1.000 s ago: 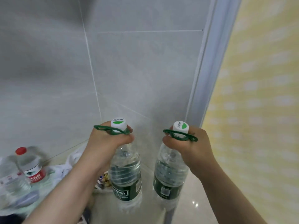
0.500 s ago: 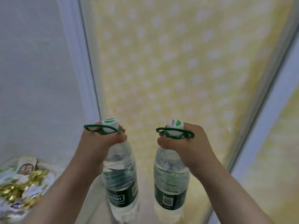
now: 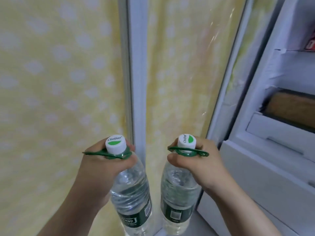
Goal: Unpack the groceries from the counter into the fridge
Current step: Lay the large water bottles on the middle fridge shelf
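I carry two large clear water bottles with white caps, green carry rings and dark green labels. My left hand [image 3: 104,169] grips the neck of the left bottle [image 3: 132,195], which hangs upright. My right hand [image 3: 199,166] grips the neck of the right bottle [image 3: 177,198] the same way. The two bottles hang side by side, a small gap between them. The open fridge [image 3: 276,133] stands at the right, just beyond my right hand, showing white drawers and shelves.
A yellow dotted curtain behind a sliding-door frame [image 3: 136,74] fills the left and middle. Inside the fridge, a brown item [image 3: 289,108] lies in a drawer and a red package [image 3: 311,43] sits on an upper shelf. The counter is out of view.
My view has swung right, from the grey tiled wall and counter groceries past the yellow curtain to the open fridge. Both hands keep holding the bottles the same way.
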